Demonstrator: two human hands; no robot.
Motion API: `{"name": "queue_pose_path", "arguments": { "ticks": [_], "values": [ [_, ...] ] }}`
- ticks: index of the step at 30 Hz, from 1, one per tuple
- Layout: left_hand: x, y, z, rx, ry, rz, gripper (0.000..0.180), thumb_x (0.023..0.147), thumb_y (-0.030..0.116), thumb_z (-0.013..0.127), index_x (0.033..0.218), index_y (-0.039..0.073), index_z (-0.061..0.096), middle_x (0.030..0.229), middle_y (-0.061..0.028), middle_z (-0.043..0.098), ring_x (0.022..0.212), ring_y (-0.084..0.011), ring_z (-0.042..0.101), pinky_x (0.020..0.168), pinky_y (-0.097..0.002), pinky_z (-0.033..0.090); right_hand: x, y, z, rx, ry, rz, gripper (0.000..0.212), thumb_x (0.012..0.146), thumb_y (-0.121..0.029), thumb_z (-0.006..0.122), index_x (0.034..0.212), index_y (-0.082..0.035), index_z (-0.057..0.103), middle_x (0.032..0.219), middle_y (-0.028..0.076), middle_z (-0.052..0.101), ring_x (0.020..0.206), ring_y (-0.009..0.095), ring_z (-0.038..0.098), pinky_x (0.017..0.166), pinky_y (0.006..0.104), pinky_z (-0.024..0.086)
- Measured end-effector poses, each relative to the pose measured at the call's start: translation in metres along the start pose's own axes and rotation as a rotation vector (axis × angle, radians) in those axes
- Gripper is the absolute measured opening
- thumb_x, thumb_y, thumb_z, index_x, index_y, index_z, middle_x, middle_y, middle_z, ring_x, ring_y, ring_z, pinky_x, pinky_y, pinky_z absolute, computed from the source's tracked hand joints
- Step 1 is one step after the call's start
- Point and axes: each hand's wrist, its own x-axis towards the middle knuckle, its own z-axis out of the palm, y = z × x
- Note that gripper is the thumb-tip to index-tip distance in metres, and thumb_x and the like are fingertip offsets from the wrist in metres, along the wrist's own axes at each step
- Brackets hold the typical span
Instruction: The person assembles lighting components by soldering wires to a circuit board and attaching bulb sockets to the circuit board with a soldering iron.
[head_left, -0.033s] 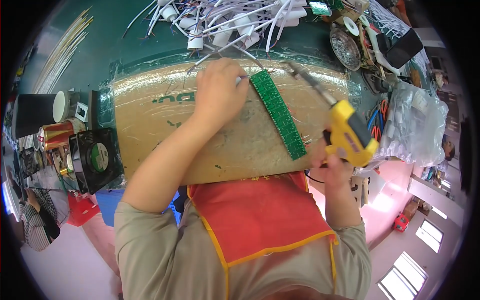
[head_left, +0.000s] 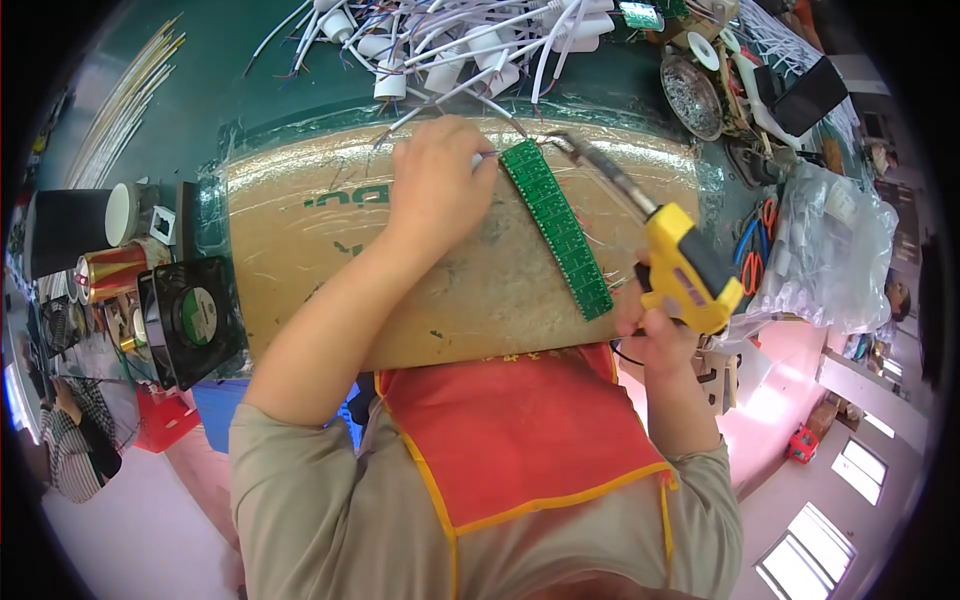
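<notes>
At the left I can see a black fan (head_left: 165,335) with a round green-and-white label (head_left: 200,315), its print too small for me. Next, dark lettering marks the cardboard (head_left: 290,260), beside the left hand (head_left: 440,180), which reaches up from lower left, back uppermost, fingers pinched on a thin white cable (head_left: 478,160) just beside the upper end of the green circuit board (head_left: 555,230), lying aslant on the cardboard. Then the right hand (head_left: 657,330), fingers curled round a yellow-and-black soldering gun (head_left: 690,270), tip angled up-left near that end; I can't read its side marking.
</notes>
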Motion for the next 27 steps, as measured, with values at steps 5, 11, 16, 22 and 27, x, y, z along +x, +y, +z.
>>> {"name": "queue_pose_path", "arguments": {
  "ticks": [5,11,16,22,27],
  "values": [
    [-0.001,0.003,-0.001,0.050,-0.025,-0.037,0.010,0.078,0.013,0.068,0.084,0.005,0.066,0.100,-0.0108,0.065,0.100,-0.0335,0.059,0.087,-0.0445,0.045,0.003,0.016,0.002,-0.068,-0.002,0.156,0.068,0.082,-0.029,0.076,0.133,0.004,0.045,0.070,0.003,0.046,0.055,0.011,0.045,0.049,0.0261,0.038],
    [-0.002,0.001,0.001,0.091,-0.026,-0.033,0.011,0.079,0.014,0.067,0.086,0.007,0.067,0.103,-0.0088,0.065,0.102,-0.0315,0.058,0.088,-0.0428,0.043,0.012,0.017,0.005,-0.118,0.031,0.183,0.064,0.084,-0.028,0.074,0.130,0.005,0.045,0.070,0.005,0.048,0.055,0.012,0.047,0.051,0.0259,0.039],
    [-0.001,0.002,0.000,0.076,-0.039,-0.040,0.011,0.079,0.015,0.067,0.087,0.007,0.067,0.104,-0.0078,0.065,0.103,-0.0310,0.058,0.088,-0.0420,0.042,0.015,0.015,0.003,-0.122,0.010,0.203,0.057,0.085,-0.025,0.071,0.125,0.006,0.046,0.069,0.006,0.048,0.054,0.013,0.047,0.050,0.0257,0.040],
    [-0.001,0.001,0.001,0.061,-0.040,-0.044,0.012,0.080,0.016,0.067,0.088,0.007,0.068,0.103,-0.0075,0.066,0.103,-0.0308,0.058,0.088,-0.0419,0.042,0.018,0.016,0.003,-0.114,0.014,0.207,0.054,0.085,-0.024,0.071,0.122,0.007,0.048,0.068,0.007,0.049,0.053,0.013,0.048,0.049,0.0261,0.040],
    [0.000,0.002,0.002,0.054,-0.034,-0.038,0.012,0.080,0.016,0.067,0.088,0.006,0.068,0.103,-0.0081,0.066,0.103,-0.0307,0.058,0.089,-0.0417,0.041,0.017,0.018,0.001,-0.107,0.025,0.217,0.053,0.085,-0.025,0.071,0.121,0.006,0.048,0.067,0.007,0.050,0.053,0.014,0.048,0.049,0.0259,0.041]
  ]
}}
